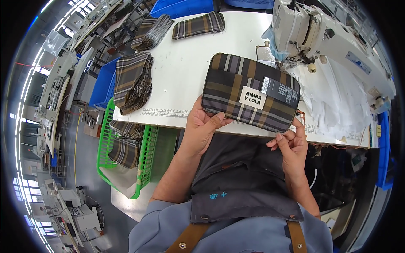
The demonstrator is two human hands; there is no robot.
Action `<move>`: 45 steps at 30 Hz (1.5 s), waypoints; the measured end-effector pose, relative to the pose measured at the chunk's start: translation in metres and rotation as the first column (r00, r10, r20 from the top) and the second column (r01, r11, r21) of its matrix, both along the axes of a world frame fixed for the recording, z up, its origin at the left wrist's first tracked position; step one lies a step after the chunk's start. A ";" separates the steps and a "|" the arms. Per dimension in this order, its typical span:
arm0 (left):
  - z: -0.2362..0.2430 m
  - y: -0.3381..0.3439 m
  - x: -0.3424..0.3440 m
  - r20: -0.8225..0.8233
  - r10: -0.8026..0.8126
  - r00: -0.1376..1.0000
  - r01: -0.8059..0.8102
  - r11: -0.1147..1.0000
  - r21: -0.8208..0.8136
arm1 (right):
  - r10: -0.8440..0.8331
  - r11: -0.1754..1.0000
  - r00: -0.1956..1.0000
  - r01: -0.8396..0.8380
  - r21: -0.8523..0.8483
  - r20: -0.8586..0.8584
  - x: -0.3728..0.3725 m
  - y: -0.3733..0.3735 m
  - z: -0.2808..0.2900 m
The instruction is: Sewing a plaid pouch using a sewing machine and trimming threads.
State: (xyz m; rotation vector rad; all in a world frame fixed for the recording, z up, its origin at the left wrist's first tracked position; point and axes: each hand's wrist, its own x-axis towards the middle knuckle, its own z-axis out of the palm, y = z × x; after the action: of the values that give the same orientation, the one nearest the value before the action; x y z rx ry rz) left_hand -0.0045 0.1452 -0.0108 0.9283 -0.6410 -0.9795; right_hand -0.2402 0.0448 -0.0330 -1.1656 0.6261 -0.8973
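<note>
Between my hands is a plaid fabric pouch piece (225,86), a flat rectangle with rounded corners in black, brown, grey and white checks. A cream label (252,97) and a dark printed tag (282,91) lie on its upper face. My left hand (202,128) grips its lower left edge, thumb on top and the other fingers hidden underneath. At the lower right corner, my right hand (293,147) pinches the edge between thumb and fingers. The piece is held tilted over the front of the white table (181,88).
A white sewing machine (337,38) stands at the right, with white sheet material (333,97) beside it. Plaid stacks (133,80) lie on the left of the table, and another plaid piece (198,26) at the back. A green basket (145,158) holds more plaid pieces at the lower left.
</note>
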 end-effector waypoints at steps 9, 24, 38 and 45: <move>-0.002 0.004 0.005 -0.055 -0.065 0.996 0.062 0.997 -0.042 | -0.025 1.000 1.000 0.025 0.014 -0.009 0.001 0.001 0.001; -0.004 0.005 0.007 -0.114 -0.110 0.987 0.099 0.991 -0.093 | -0.016 1.000 1.000 0.016 0.010 -0.019 0.001 0.001 0.004; 0.000 0.003 -0.001 -0.023 -0.026 0.999 0.024 0.996 -0.088 | -0.024 1.000 1.000 0.024 0.008 0.014 0.001 0.001 0.002; -0.003 -0.002 0.001 0.073 0.006 0.997 0.008 0.983 -0.183 | 0.028 0.999 0.992 -0.023 -0.037 0.120 -0.003 -0.002 0.004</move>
State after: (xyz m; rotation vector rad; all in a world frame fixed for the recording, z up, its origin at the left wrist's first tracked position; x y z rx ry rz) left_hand -0.0032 0.1430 -0.0133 0.8035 -0.7805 -0.8742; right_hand -0.2429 0.0429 -0.0288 -1.1397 0.4982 -0.9527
